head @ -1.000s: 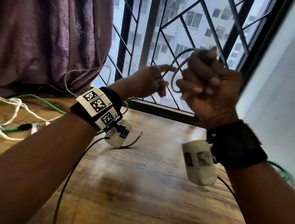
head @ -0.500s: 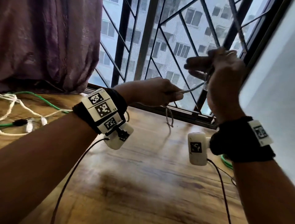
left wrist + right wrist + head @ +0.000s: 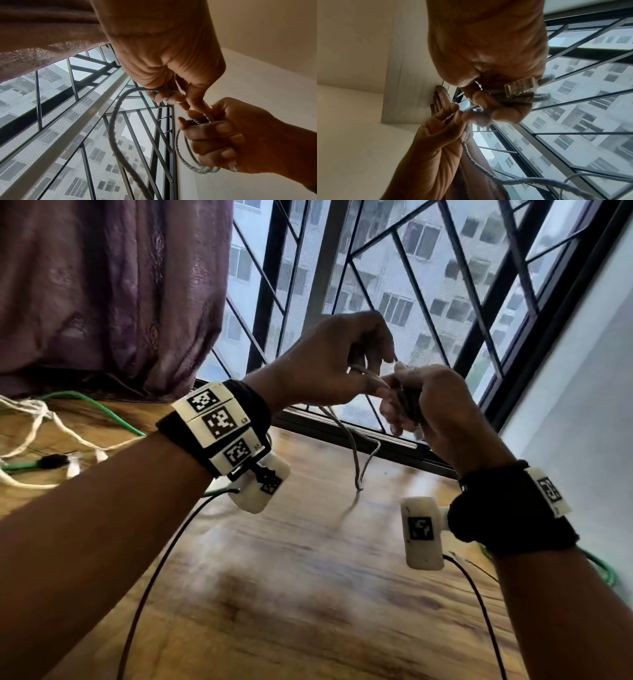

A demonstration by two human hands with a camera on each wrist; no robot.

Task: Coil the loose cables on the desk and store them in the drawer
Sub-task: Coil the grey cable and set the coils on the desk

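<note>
Head view: both hands are raised above the wooden desk [image 3: 308, 594], in front of the barred window [image 3: 428, 285]. The right hand [image 3: 435, 409] has its fingers [image 3: 214, 135] curled round a small coil of grey cable [image 3: 197, 169]; the left wrist view shows the loops as thin, braided-looking rings hanging below the knuckles. In the right wrist view a clear plastic plug [image 3: 519, 86], of the network-cable kind, lies against the bundled strands [image 3: 539, 96] in that fist. The left hand [image 3: 325, 364] pinches the same cable [image 3: 363, 376] between thumb and fingertips, just beside the right hand, the two hands almost touching. From the pinch the free length sweeps out in a wide arc [image 3: 113, 128] and drops toward the desk; in the head view its tail [image 3: 359, 470] hangs in a loose bend with the end close above the wood, though I cannot tell if it touches.

At the far left of the desk lie a white cord [image 3: 30, 426] in tangled loops and a green cable [image 3: 102, 412] with a dark end [image 3: 51, 462], well apart from the hands. Another stretch of green cable [image 3: 606, 571] shows at the right edge, near the wall [image 3: 582, 422]. A purple curtain [image 3: 113, 285] hangs over the left part of the window. Each wrist carries a black strap with a white camera unit [image 3: 419, 532] and a thin dark lead.
</note>
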